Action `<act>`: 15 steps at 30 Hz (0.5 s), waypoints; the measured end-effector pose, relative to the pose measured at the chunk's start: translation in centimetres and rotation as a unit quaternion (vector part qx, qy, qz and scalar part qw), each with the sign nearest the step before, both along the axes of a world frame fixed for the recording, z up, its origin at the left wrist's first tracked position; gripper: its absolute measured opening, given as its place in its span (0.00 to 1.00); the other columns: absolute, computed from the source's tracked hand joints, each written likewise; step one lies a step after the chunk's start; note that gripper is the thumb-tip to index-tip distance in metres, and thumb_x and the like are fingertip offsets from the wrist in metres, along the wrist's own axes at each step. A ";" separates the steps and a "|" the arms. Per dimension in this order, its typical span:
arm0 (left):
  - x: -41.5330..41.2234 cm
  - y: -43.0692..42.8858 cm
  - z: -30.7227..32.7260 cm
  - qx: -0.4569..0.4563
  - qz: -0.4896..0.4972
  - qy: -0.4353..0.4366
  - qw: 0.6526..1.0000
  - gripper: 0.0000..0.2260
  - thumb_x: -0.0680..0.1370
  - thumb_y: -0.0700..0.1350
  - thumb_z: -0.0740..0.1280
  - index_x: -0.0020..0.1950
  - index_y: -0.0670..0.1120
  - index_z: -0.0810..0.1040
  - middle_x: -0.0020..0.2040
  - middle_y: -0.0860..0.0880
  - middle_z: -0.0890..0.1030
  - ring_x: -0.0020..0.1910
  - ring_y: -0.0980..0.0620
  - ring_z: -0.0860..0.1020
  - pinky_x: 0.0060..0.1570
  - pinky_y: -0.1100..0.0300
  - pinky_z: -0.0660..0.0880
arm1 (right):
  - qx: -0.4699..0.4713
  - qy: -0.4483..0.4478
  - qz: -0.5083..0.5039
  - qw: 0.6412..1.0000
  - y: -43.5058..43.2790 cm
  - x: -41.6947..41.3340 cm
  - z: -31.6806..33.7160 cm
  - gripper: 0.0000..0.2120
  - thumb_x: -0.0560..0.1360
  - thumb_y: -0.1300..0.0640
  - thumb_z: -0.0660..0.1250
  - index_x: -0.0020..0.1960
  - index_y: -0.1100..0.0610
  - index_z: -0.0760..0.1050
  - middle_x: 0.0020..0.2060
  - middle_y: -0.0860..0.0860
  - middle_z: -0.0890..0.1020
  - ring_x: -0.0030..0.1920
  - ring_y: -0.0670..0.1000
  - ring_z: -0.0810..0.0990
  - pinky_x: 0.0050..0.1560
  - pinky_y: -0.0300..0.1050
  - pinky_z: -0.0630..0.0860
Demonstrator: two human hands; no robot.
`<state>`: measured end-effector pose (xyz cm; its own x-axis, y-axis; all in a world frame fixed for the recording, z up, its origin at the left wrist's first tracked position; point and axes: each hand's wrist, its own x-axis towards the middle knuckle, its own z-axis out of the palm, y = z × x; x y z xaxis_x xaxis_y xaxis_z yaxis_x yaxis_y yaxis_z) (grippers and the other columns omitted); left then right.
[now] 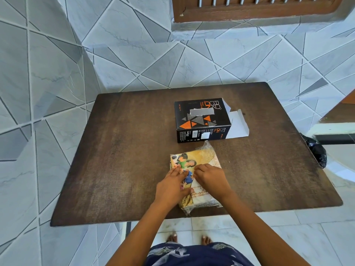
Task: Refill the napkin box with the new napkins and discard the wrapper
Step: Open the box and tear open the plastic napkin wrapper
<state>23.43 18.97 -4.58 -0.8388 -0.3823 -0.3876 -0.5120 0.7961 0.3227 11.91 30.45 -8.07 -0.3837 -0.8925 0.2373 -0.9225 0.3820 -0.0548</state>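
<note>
A pack of new napkins [199,160] in a printed clear plastic wrapper lies on the dark wooden table [124,150], near its front edge. My left hand [172,186] rests on the pack's left side with its fingers laid forward and its thumb out to the right. My right hand [210,178] sits on the pack's right side with curled fingers that pinch the wrapper at the middle. Behind the pack stands the black and orange napkin box [201,120], lying flat with its right end flap [238,123] open.
A black plastic bag [317,150] hangs beside the table's right edge. Tiled wall runs behind and to the left of the table. A brown wooden window frame [249,8] is at the top. My bare feet [189,239] stand on the white floor tiles.
</note>
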 end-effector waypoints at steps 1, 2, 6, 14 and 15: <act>0.0 0.0 0.0 -0.001 0.000 0.001 1.000 0.31 0.75 0.60 0.63 0.75 0.58 0.56 0.78 0.54 0.52 0.77 0.55 0.51 0.68 0.50 0.65 | -0.001 0.005 0.000 1.000 0.0 0.0 0.0 0.09 0.60 0.53 0.78 0.38 0.53 0.81 0.36 0.46 0.85 0.33 0.46 0.82 0.26 0.36 0.75; 0.0 0.0 0.0 -0.001 -0.001 0.001 1.000 0.31 0.75 0.60 0.63 0.75 0.58 0.56 0.78 0.54 0.52 0.77 0.54 0.51 0.68 0.50 0.65 | 0.001 0.006 -0.004 1.000 -0.1 0.0 -0.1 0.09 0.61 0.53 0.77 0.38 0.53 0.81 0.36 0.46 0.84 0.32 0.46 0.81 0.25 0.36 0.74; 0.0 0.0 0.2 0.006 -0.002 -0.001 1.000 0.31 0.75 0.60 0.63 0.75 0.58 0.55 0.78 0.54 0.52 0.77 0.54 0.50 0.68 0.49 0.64 | -0.042 -0.117 -0.101 0.987 -0.2 0.0 -0.1 0.07 0.74 0.54 0.65 0.46 0.56 0.77 0.44 0.49 0.81 0.34 0.51 0.81 0.28 0.43 0.75; 0.2 -0.3 0.3 0.013 -0.004 0.001 1.000 0.32 0.74 0.61 0.64 0.75 0.57 0.56 0.78 0.55 0.52 0.77 0.55 0.51 0.69 0.50 0.64 | -0.303 -0.406 -0.345 0.790 2.0 -3.8 2.6 0.05 0.77 0.63 0.59 0.42 0.60 0.69 0.34 0.49 0.76 0.32 0.49 0.74 0.31 0.40 0.72; 0.2 -0.3 0.3 0.010 -0.005 0.000 1.000 0.32 0.74 0.61 0.64 0.75 0.58 0.56 0.78 0.55 0.52 0.77 0.55 0.51 0.69 0.50 0.64 | -0.319 -0.418 -0.366 0.768 2.4 -4.4 2.8 0.05 0.77 0.63 0.58 0.43 0.60 0.68 0.34 0.48 0.77 0.32 0.48 0.74 0.30 0.39 0.70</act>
